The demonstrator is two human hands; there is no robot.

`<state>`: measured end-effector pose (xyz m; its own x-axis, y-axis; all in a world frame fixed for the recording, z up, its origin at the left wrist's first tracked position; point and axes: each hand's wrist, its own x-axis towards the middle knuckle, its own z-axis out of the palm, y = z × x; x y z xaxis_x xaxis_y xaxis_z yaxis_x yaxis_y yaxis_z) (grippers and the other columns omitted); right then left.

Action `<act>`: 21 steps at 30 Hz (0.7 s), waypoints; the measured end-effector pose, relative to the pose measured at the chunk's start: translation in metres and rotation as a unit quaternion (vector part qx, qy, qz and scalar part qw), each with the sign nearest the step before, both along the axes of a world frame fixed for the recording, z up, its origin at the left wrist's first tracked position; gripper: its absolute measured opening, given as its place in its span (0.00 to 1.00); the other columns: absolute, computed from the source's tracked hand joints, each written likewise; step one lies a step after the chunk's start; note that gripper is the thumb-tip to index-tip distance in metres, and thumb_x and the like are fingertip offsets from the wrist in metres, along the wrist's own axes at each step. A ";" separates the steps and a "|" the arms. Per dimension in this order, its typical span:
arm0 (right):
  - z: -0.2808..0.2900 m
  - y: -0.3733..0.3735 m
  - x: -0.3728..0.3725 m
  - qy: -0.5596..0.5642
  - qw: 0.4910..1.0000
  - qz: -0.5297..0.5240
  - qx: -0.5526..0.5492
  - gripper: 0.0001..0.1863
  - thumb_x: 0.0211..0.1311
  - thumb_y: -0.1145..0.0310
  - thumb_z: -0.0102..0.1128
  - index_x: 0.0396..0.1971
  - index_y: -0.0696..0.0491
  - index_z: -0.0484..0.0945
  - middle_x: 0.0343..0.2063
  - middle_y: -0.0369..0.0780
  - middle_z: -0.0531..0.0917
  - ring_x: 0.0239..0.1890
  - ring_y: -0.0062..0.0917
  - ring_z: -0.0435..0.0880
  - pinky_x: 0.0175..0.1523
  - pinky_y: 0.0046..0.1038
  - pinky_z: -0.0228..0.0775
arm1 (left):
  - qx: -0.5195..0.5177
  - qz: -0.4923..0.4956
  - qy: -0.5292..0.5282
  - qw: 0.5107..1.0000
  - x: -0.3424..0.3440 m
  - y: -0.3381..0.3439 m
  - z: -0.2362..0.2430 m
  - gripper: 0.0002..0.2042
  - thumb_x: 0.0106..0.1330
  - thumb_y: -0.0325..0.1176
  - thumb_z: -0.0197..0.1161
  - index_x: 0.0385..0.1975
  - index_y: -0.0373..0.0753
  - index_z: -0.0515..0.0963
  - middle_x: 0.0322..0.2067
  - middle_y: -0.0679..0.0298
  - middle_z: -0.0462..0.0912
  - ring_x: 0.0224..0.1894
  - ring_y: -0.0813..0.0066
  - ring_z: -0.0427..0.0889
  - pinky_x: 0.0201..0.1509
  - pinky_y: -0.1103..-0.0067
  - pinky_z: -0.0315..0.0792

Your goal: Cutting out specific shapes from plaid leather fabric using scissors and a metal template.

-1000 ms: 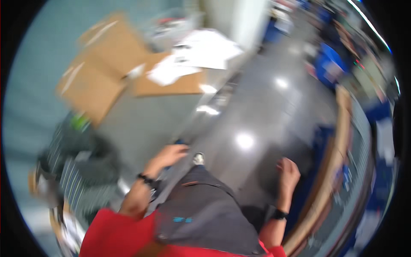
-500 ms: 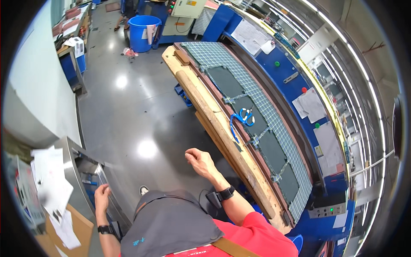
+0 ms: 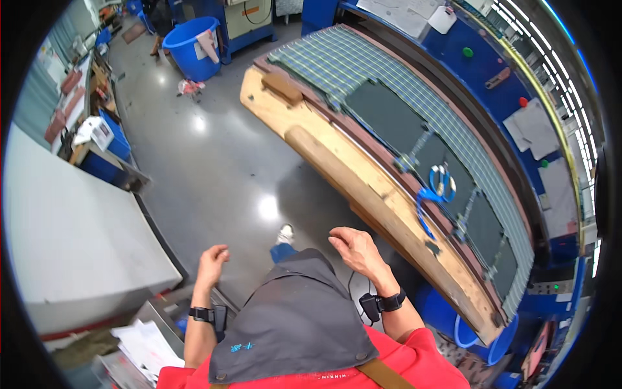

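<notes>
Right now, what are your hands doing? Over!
Left hand empty, fingers loosely curled, above the grey floor. Right hand empty, open, near the wooden edge of the long workbench. Blue-handled scissors lie on the bench, untouched. Nothing between.

Green plaid cloth [image 3: 363, 61]; blue scissors [image 3: 442, 185]; blue bin [image 3: 188, 39]; grey apron [image 3: 295, 318].

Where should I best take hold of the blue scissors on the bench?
Grip the scissors by the handle loops, coming from above with the right hand. They seem to lie flat on the checked cloth, loops exposed; blade direction is unclear.
</notes>
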<state>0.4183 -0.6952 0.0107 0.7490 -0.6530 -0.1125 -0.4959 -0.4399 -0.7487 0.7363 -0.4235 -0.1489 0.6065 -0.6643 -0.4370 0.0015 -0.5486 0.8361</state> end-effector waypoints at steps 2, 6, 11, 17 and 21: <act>0.008 -0.028 0.039 -0.039 0.999 0.009 -0.032 0.12 0.69 0.67 0.60 0.44 0.60 0.81 0.38 0.49 0.86 0.43 0.46 0.85 0.48 0.40 0.77 | 0.015 -0.037 -0.030 0.999 0.029 -0.040 0.029 0.16 0.69 0.30 0.62 0.53 0.29 0.80 0.38 0.56 0.88 0.40 0.70 0.87 0.49 0.74 0.78; 0.039 -0.097 0.109 -0.104 0.986 0.033 -0.127 0.11 0.66 0.69 0.63 0.44 0.58 0.80 0.34 0.48 0.85 0.39 0.46 0.85 0.44 0.40 0.78 | 0.011 -0.071 -0.123 0.990 0.116 -0.124 0.083 0.15 0.70 0.31 0.61 0.51 0.29 0.81 0.37 0.56 0.88 0.40 0.70 0.87 0.49 0.74 0.78; 0.073 -0.164 0.172 -0.089 0.973 -0.041 -0.209 0.10 0.63 0.71 0.65 0.42 0.58 0.82 0.33 0.47 0.86 0.36 0.42 0.86 0.42 0.39 0.77 | -0.094 0.001 -0.140 0.986 0.181 -0.234 0.115 0.12 0.72 0.28 0.59 0.49 0.29 0.82 0.34 0.59 0.88 0.39 0.73 0.86 0.48 0.77 0.78; 0.073 -0.245 0.246 0.006 0.961 -0.106 -0.256 0.08 0.64 0.70 0.63 0.40 0.56 0.82 0.32 0.48 0.85 0.37 0.46 0.85 0.41 0.45 0.77 | -0.269 -0.162 -0.296 0.902 0.203 -0.390 0.153 0.08 0.68 0.23 0.63 0.44 0.32 0.83 0.40 0.56 0.87 0.44 0.64 0.87 0.51 0.75 0.78; 0.053 -0.296 0.296 0.045 0.942 -0.128 -0.308 0.08 0.63 0.70 0.64 0.39 0.57 0.81 0.33 0.47 0.86 0.37 0.46 0.86 0.41 0.45 0.78 | -0.386 -0.300 -0.376 0.787 0.229 -0.490 0.162 0.09 0.62 0.20 0.66 0.42 0.32 0.83 0.45 0.54 0.86 0.50 0.56 0.85 0.57 0.69 0.78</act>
